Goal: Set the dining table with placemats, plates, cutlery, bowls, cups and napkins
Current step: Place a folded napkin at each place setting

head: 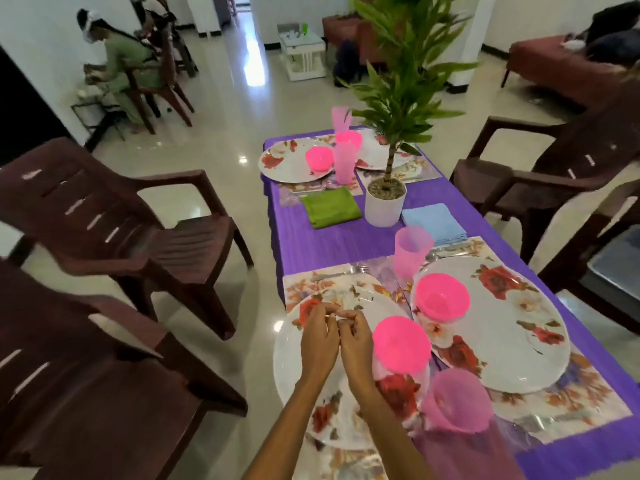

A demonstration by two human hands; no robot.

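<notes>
Progress: four settings carry placemats, plates, bowls and cups; two napkins lie mid-desk, the rest look still to be placed.
Near plate [349,368]: directly under both hands.
Left hand [320,344]: fingers curled, seemingly pinching something tiny; cannot tell what.
Right hand [356,341]: likewise curled, touching the left, just beside the pink bowl [401,342].
Green napkin [330,207]: well ahead, beside the plant pot [385,206].

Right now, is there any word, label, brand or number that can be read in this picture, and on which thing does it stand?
None. The plates, placemats, pink cups and white plant pot carry only flower patterns or plain colour, no readable text.
</notes>
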